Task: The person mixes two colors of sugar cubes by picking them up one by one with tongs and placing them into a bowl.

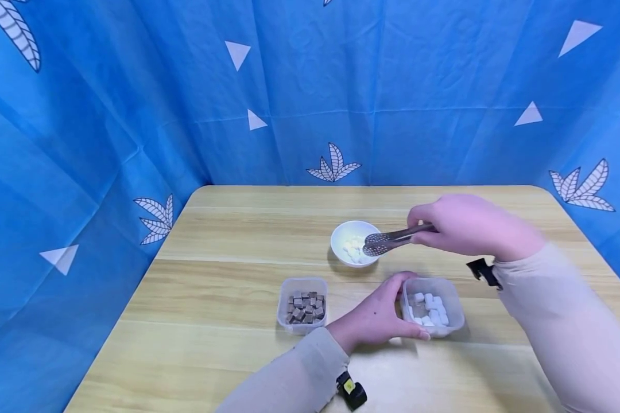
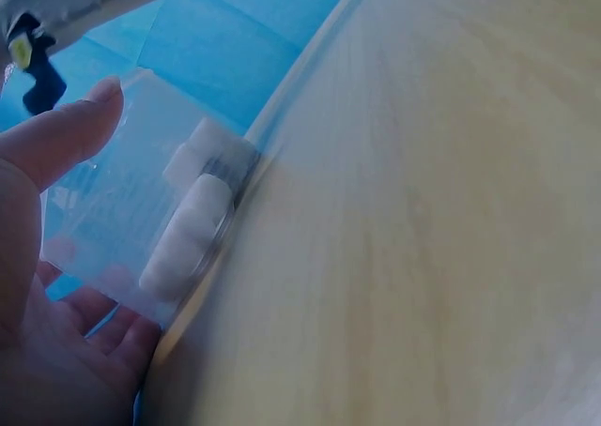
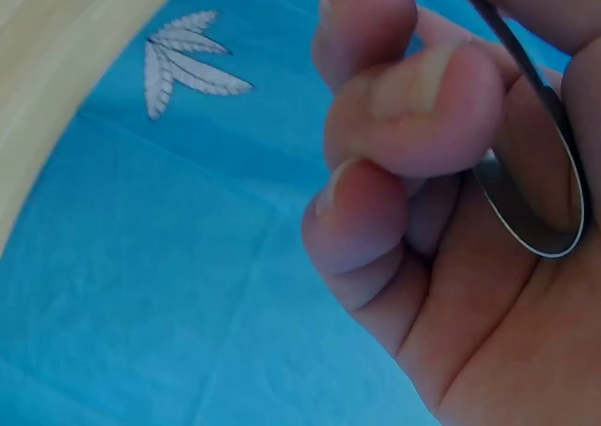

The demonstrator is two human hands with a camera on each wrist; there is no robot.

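My right hand (image 1: 465,225) grips metal tongs (image 1: 392,240) with perforated tips, which reach over the right side of a small white bowl (image 1: 336,248) holding pale white pieces. In the right wrist view, the curled fingers (image 3: 413,98) wrap the bent end of the tongs (image 3: 549,238). On the near right, my left hand (image 1: 377,315) holds a clear plastic container (image 1: 456,318) by its left side, thumb at the near wall and fingers behind. White cubes (image 1: 434,310) lie inside it. The left wrist view shows the thumb and fingers around the container (image 2: 113,191), which stands on the table.
A second clear plastic container (image 1: 302,283) with brown cubes (image 1: 305,308) stands left of my left hand. All of it is on a light wooden table (image 1: 212,298). A blue patterned curtain (image 1: 310,86) hangs behind and along the sides.
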